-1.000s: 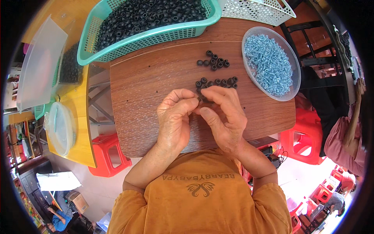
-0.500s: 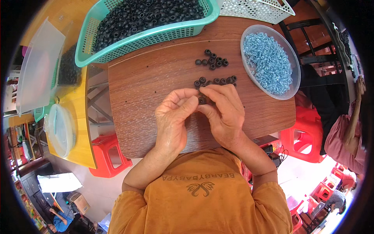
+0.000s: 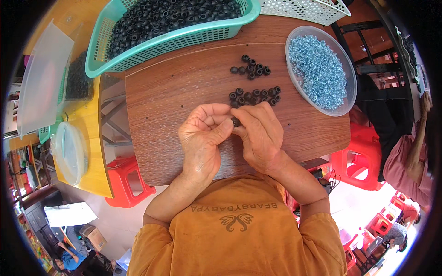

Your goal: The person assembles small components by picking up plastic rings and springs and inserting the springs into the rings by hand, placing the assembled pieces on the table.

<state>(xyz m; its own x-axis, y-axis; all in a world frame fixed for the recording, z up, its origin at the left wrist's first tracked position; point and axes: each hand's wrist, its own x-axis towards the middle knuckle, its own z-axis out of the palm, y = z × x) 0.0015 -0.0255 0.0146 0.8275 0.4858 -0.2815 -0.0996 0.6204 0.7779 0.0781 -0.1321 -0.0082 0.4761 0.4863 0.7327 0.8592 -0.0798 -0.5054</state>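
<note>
My left hand (image 3: 202, 140) and my right hand (image 3: 260, 135) meet over the table, thumbs and fingers pinched together. Between their tips is a black round bead (image 3: 235, 122), partly covered by the fingers. Just beyond my fingertips lies a cluster of black beads (image 3: 254, 96), and my right fingers hide its near edge. Farther off is a smaller group of similar beads (image 3: 251, 69). A round clear tub (image 3: 350, 94) of small shiny blue beads (image 3: 317, 71) stands to the right of these groups.
A turquoise basket (image 3: 184, 40) full of black beads (image 3: 170, 20) stands at the far left of the brown wooden table (image 3: 165, 133). Beside it is a white perforated basket (image 3: 306, 10). A yellow table (image 3: 95, 152) and red stools (image 3: 128, 181) flank me.
Both hands have shifted slightly left, with the right hand closer in to the left. The bead between them shows less, while more of the nearer bead cluster is uncovered.
</note>
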